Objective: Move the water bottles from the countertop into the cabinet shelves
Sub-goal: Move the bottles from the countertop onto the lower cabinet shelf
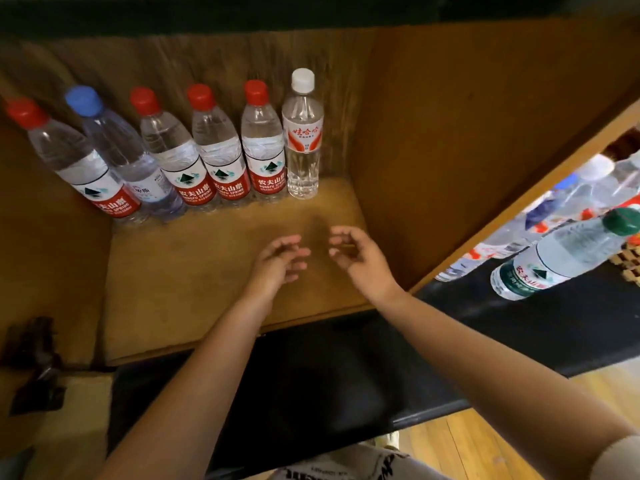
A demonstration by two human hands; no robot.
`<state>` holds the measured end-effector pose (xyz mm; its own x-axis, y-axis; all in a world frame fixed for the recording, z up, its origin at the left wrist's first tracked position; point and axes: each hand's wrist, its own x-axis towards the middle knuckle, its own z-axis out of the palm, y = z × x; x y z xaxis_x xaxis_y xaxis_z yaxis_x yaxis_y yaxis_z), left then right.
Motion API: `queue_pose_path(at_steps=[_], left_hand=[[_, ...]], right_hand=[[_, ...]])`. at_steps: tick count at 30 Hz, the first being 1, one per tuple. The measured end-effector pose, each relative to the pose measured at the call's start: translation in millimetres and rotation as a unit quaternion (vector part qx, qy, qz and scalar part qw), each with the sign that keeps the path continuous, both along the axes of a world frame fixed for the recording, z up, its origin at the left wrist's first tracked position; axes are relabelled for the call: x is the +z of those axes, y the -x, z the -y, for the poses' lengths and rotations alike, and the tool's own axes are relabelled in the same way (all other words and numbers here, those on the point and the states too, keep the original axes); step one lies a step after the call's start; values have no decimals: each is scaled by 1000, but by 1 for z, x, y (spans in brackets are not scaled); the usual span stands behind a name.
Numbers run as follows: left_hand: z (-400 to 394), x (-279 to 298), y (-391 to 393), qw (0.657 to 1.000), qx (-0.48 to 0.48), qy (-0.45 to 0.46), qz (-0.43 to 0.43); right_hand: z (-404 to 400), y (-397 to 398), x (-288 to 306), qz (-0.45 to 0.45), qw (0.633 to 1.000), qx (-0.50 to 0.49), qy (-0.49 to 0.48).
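While empty, hands [308, 254] (both) before bottles [221, 150]

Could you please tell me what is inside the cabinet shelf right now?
Six upright bottles line the back of the shelf: four red-capped, one blue-capped, one white-capped. Both hands, left and right, are inside, holding nothing. The bottles hide the wall behind them.

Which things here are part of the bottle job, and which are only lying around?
Part of the job:
- row of six bottles standing at the back of the shelf
- green-cap bottle and other bottles on the countertop
- left hand and right hand, both empty

Lying around:
- dark crumpled thing at the left
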<state>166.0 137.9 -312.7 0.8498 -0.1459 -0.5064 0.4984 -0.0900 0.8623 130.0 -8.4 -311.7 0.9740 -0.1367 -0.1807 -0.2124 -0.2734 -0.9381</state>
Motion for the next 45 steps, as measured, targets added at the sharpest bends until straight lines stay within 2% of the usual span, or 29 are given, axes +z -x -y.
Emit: queue_pose_path(at_steps=[3,8,11,17,21,25,29,34,41,45], left_hand=[[22,-2,34,998,-36,-39,29],[61,-8,89,991,-94,-58,71],[90,-12,117,989,-114,-65,74],[157,-15,144,980,-149,-83,99],[204,-13,141,983,-84,-95,132],[250,-7,132,984,16,-87,156],[288,-4,121,968,122,-101,197],[322,-4,111,947,226,-159,161],[343,-4,97,920,303,-215,124],[344,-5,96,913,312,-231,126]], right_hand=[[22,44,-4,15,998,47,33],[75,107,3,33,998,32,53],[119,139,6,25,999,-15,46],[206,176,3,-4,984,-176,12],[244,178,-2,3,966,-258,9],[266,165,-8,16,960,-279,21],[277,146,-15,28,962,-268,41],[285,122,-21,50,973,-216,64],[291,106,-27,69,983,-162,52],[295,109,-27,83,985,-143,45]])
